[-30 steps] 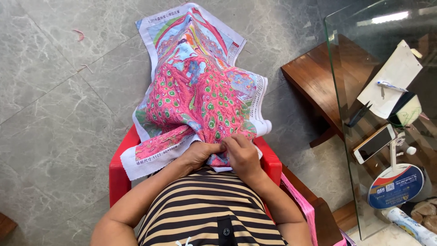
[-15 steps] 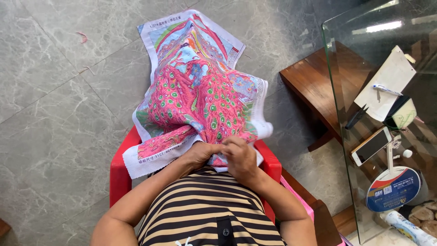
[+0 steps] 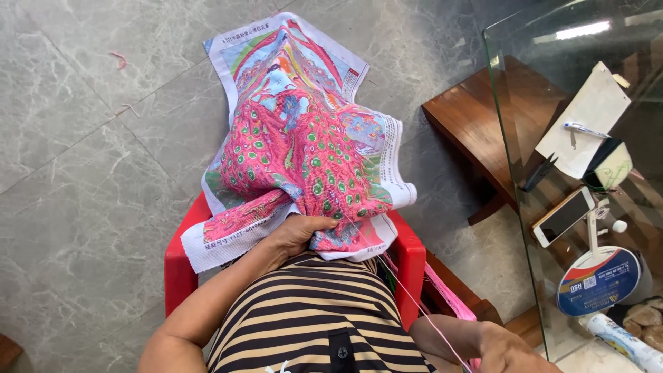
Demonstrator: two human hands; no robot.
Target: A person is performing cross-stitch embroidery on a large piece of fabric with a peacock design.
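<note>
On lap: left hand (image 3: 298, 231) fingers clamping embroidery cloth (image 3: 304, 152); right hand (image 3: 507, 349) fingers pinching pink thread (image 3: 407, 293), pulling stitch taut. Next likely needing needle re-aimed at cloth.

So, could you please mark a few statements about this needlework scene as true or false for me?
1. The left hand grips the embroidered cloth. True.
2. The right hand rests on the cloth. False: it is off to the side, apart from the cloth, pulling a pink thread taut.
3. The person sits on a blue chair. False: the chair is red.
4. A phone lies on the glass table. True.
5. The cloth lies flat on the floor. False: it is bunched over the person's lap.
</note>
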